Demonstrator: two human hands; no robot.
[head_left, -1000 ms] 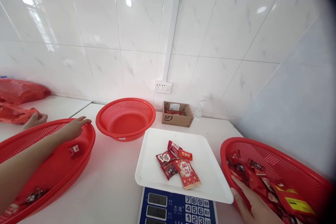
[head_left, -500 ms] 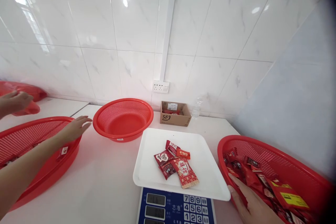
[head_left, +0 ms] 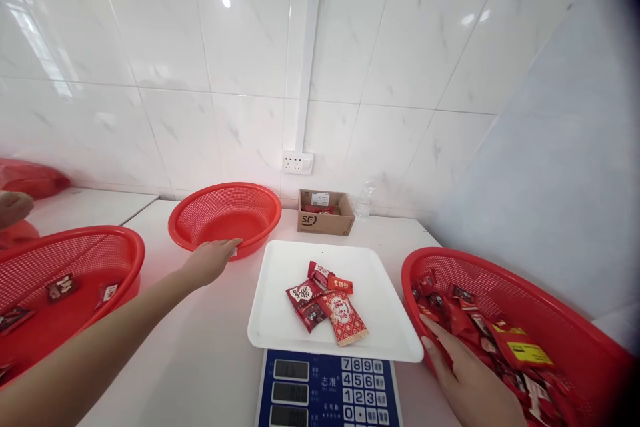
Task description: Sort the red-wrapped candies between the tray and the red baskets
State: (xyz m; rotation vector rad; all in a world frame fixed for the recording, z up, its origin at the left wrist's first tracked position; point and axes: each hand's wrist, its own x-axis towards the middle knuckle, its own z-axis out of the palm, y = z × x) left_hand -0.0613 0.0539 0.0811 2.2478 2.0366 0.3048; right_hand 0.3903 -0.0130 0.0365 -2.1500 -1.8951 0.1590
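While the left hand (head_left: 213, 260) reaches across to the near rim of a round red mesh basket (head_left: 197, 213) at the back of the table, the right hand (head_left: 470, 373) rests on the near-left rim of an oval red basket (head_left: 565, 323) at the right. The left fingers lie straight and close together, palm down; whether they touch or pinch the rim cannot be told. The right thumb and forefinger are parted along the rim — how firmly they grip cannot be told. Wrapped packets (head_left: 460, 320), mostly red, are heaped in this right-hand basket, one with a yellow label.

Between the hands, a white tray (head_left: 390, 307) sits on a blue scale (head_left: 327, 387) with a number keypad and small grey displays. Five red, orange and brown packets (head_left: 327, 303) lie overlapping at the tray's middle.

At the left, below the reaching forearm, a third red basket (head_left: 110, 257) holds a few scattered packets. Beyond it, another person's hand (head_left: 13, 208) shows at the edge, with a red plastic bag (head_left: 30, 177) behind.

Behind the tray stand a small cardboard box (head_left: 325, 222) and, just beside it, a clear plastic bottle (head_left: 366, 200) — both near a pale tiled wall (head_left: 240, 33).
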